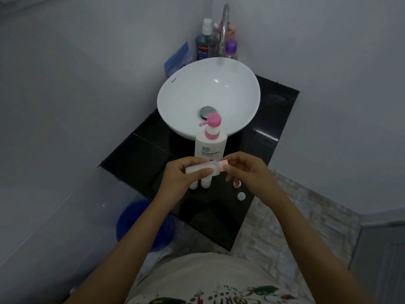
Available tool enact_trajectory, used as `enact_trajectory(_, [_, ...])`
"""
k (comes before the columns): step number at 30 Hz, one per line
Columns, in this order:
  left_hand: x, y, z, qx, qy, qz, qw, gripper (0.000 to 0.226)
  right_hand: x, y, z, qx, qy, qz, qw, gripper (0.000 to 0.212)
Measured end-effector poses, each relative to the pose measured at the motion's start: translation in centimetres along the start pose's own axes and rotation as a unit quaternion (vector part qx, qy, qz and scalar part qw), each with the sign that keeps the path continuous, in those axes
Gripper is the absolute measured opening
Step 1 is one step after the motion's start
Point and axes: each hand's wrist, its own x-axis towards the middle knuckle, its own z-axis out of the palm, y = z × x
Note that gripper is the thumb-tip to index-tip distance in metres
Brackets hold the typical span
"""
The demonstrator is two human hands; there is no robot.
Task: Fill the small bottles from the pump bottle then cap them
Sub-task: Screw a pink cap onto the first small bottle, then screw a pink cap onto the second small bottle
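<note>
I hold a small bottle (202, 170) sideways above the bench's (131, 156) front edge, just in front of the pump bottle (209, 145). My left hand (182, 174) wraps its body, thumb on the near face. My right hand (247, 170) pinches the pink cap (223, 165) at its neck between fingertips; cannot tell whether the cap is going on or coming off.

Handling, judged: thin translucent plastic, light, walls likely to give under squeeze, so grip the body mid-length, lightly, or contents may push out at the neck. Cap is small and smooth; hold it by its sides.

Appearance: milky white, flattish body, rounded shoulders; fill level not readable.

Two more small bottles (201, 183) stand upright under my left hand. Two loose caps, one pink (237, 183) and one white (241, 196), lie near the bench's front right edge.
</note>
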Motion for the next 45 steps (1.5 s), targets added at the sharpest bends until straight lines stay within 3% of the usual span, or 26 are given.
enact_trajectory(16, [0.4,-1.5,0.4,0.042,0.009,0.002,0.999,0.024,0.5,0.2,0.7,0.017,0.013,0.076,0.997,0.022])
enact_trajectory(20, [0.8,-1.7,0.5,0.063,-0.015,0.008,0.998,0.033,0.3,0.2,0.6,-0.078,0.083,-0.001,0.993,0.014])
enact_trajectory(24, [1.3,-2.6,-0.3,0.174,-0.017,0.016,0.985,0.045,0.6,0.3,-0.8,-0.283,0.122,-0.102,0.946,0.018])
enact_trajectory(29, [2.1,-4.5,-1.0,0.371,0.016,0.056,0.927,0.040,2.2,2.7,-0.3,-0.429,0.046,-0.082,0.899,0.023])
enact_trajectory(34, [3.6,-6.1,-0.5,0.510,0.011,0.097,0.854,0.045,3.8,5.4,0.9,-0.486,-0.018,-0.072,0.871,0.024])
enact_trajectory(40, [4.8,-7.5,-0.2,0.594,-0.017,0.086,0.800,0.048,4.7,7.6,1.4,-0.482,-0.026,-0.047,0.875,0.020])
enact_trajectory(45, [5.4,-8.5,0.0,0.623,-0.031,0.076,0.778,0.051,4.8,8.6,1.5,-0.453,-0.005,-0.030,0.891,0.026])
